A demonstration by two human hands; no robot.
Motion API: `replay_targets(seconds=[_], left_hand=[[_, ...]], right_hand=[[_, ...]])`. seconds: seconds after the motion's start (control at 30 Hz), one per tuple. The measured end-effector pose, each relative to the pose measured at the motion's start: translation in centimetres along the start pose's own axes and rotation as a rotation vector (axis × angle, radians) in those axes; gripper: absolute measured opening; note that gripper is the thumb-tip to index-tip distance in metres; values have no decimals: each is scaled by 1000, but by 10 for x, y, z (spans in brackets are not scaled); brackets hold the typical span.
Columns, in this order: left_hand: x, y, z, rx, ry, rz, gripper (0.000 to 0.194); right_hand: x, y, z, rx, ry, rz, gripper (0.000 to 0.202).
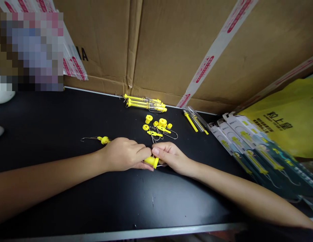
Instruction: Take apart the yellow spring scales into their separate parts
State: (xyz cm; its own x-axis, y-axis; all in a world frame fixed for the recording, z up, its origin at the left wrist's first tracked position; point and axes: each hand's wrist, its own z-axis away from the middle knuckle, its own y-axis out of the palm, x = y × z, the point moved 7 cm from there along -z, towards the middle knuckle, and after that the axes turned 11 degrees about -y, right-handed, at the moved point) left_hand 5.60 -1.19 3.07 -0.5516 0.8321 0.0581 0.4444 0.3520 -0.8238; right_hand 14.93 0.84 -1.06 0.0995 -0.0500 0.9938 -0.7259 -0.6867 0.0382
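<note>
Over the black table, my left hand (130,154) is closed around a slim yellow plastic hook device (151,162). Its flanged yellow end sticks out on the right, and a yellow fitting (104,139) with a thin wire hook shows past the wrist side. My fingers hide its middle. My right hand (170,156) meets that flanged end, thumb and fingers pinched on a thin metal wire (160,165). Just beyond the hands lies a loose group of yellow plastic caps (162,122), small yellow clips (154,133), springs and a bent wire loop (175,134).
Several assembled yellow hook devices (145,103) lie at the back by a cardboard box (171,50). Yellow rods with clear tubes (194,121) rest to their right. Packaged devices (247,144) and a yellow bag (285,117) occupy the right side. White objects (3,94) stand at left.
</note>
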Motion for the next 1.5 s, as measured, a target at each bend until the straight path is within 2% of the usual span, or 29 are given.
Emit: replay_targets(seconds=[0.47,0.67,0.8,1.03,1.23,1.4,1.5], left_hand=[[-1,2,1,11,-11,-11,42],[1,7,2,77,-15,38,43],[0,4,2,36,-5,-16,41],[-2,0,2,-18,-2,-122,39],[1,3,3,7,-50,-161,38],[5,11,4,97,-89,-112,40],[5,11,4,94,-96,-125,40]], right_hand=[[0,-3,5,-105,-53,94,44],[2,-3,5,-118,-70,152,43],[4,-5,5,-142,-76,210,42],[1,-8,5,-156,-21,172,43],[-2,-9,3,-204,21,116,41],[-1,-11,5,-252,22,188,43],[-2,-11,5,-268,27,197,43]])
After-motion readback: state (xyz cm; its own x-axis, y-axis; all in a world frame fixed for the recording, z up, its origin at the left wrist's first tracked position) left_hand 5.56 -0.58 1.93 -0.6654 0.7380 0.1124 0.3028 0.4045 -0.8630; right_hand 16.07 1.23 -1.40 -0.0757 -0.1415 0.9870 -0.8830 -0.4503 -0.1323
